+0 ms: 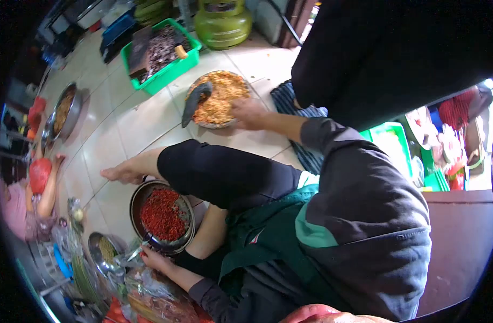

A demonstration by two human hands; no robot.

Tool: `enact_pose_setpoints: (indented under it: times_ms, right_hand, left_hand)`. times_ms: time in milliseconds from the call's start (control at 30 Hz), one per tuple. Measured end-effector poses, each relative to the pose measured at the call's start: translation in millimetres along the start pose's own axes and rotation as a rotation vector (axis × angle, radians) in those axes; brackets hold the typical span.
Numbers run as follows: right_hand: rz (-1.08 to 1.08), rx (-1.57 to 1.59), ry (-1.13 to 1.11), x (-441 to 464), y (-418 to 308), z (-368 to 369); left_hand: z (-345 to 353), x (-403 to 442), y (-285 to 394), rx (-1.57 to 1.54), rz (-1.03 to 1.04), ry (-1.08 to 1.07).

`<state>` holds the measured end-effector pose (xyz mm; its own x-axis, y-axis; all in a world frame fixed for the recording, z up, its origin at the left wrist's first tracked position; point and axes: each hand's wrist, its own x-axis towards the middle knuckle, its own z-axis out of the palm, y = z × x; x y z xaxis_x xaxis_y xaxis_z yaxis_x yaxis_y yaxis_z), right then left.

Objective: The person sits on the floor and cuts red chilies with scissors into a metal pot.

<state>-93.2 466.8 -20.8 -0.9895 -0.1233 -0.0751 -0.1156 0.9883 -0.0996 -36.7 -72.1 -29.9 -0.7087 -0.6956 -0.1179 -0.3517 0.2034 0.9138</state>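
My right hand (249, 113), smeared by motion, is at the right edge of a wide round bowl (217, 126) filled with a coarse orange mixture (222, 91). A dark stone pestle (195, 102) leans over the bowl's left side, apart from my hand. Below, my left hand (156, 259) is closed beside the lower rim of a metal pan (135, 207) holding chopped red chilies (163, 214). Something pale and narrow shows by its fingertips, too small to name.
A green crate (176, 69) and green gas cylinder (223, 24) stand at the top. A metal bowl (96, 250) and plastic bags (149, 285) lie by my left hand. Another person (23, 212) sits at far left near a large metal basin (71, 116).
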Motion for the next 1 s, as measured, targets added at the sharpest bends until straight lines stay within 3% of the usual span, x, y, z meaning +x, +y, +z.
enact_pose_setpoints:
  times_ms: [67,200,333,433,500,533,667,733,833,867,967,1000]
  right_hand:
    - [-0.219,0.066,0.264,8,-14,25]
    - [-0.315,-0.066,0.192,34,-49,19]
    - [-0.477,-0.271,0.323,69,-56,66]
    - [-0.541,-0.444,0.185,67,-68,62]
    - [-0.629,-0.626,0.222,80,-69,76]
    - [-0.563,-0.887,0.186,84,-76,83]
    - [-0.463,-0.922,0.321,113,-71,127]
    - [-0.427,-0.895,0.239,123,-65,143]
    - [-0.475,-1.744,0.327,133,-56,150]
    - [-0.464,-2.29,0.409,138,-54,158]
    - [-0.269,-2.858,0.547,133,-63,140]
    - [0.004,-2.66,0.771,142,-52,159]
  left_hand:
    - [-2,3,-3,0.095,0.037,-0.023]
    - [-2,-6,7,-0.012,-0.118,-0.08]
    - [0,-8,4,0.06,-0.042,0.036]
    - [-1,3,-7,-0.019,-0.073,0.034]
    - [-5,5,-10,-0.004,-0.069,-0.014]
    - [-4,5,-12,-0.085,-0.089,-0.007]
    - [-6,14,-22,-0.122,-0.129,-0.013]
    - [-6,21,-31,-0.172,-0.112,-0.031]
    - [-3,6,-13,-0.093,-0.137,0.003]
    - [-4,10,-18,-0.058,-0.17,0.008]
    - [0,3,-8,-0.131,-0.109,0.026]
    - [-1,9,-17,-0.153,-0.126,0.045]
